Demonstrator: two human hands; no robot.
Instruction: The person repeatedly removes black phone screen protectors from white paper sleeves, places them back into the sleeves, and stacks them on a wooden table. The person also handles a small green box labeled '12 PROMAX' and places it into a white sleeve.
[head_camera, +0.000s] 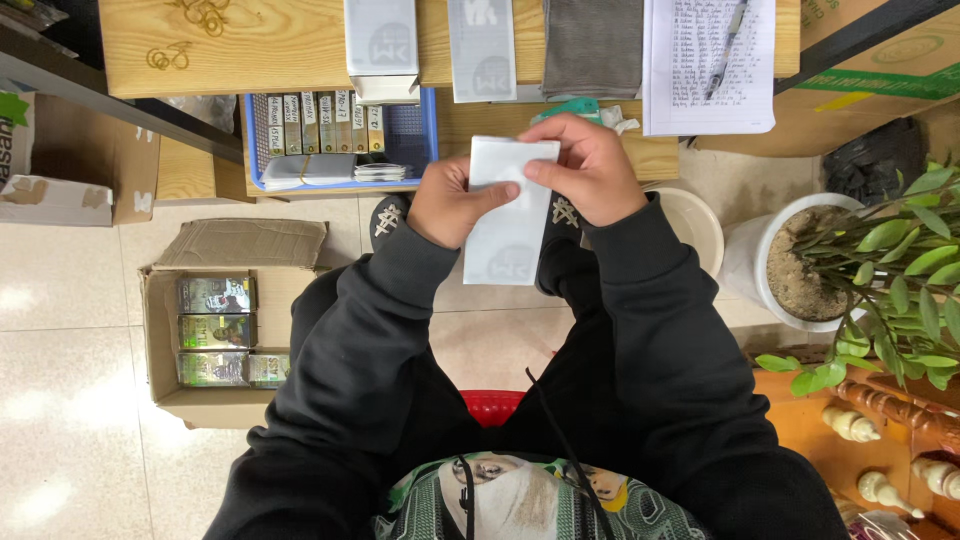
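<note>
— Between the two hands, what is that pale thing?

— A flat white pouch (508, 215), held upright above the person's lap, in front of the edge of the wooden table (140, 45). The left hand (447, 203) pinches its left edge, thumb lying across the front. The right hand (590, 170) grips the top right corner, fingers curled over it. Both hands are closed on the pouch.

— What lies just behind it?

— A blue basket (415, 140) on a lower shelf, with a row of small boxes (318, 122) standing on end and some flat white packets (310, 170) lying in front of them. On the table above are more white pouches (380, 40), a grey cloth (592, 45), and a lined sheet of paper (700, 90) with a pen (728, 45) on it.

— And on the floor?

— To the person's left an open cardboard box (165, 395) sits on the tiles, holding several green packs (214, 330) stacked flat. To the right stands a white pot (745, 265) with a leafy green plant (900, 280), and a pale bucket (700, 225) is just beside it, partly hidden by the right sleeve.

— Anything nearer?

— A red stool (492, 405) shows between the legs.
</note>
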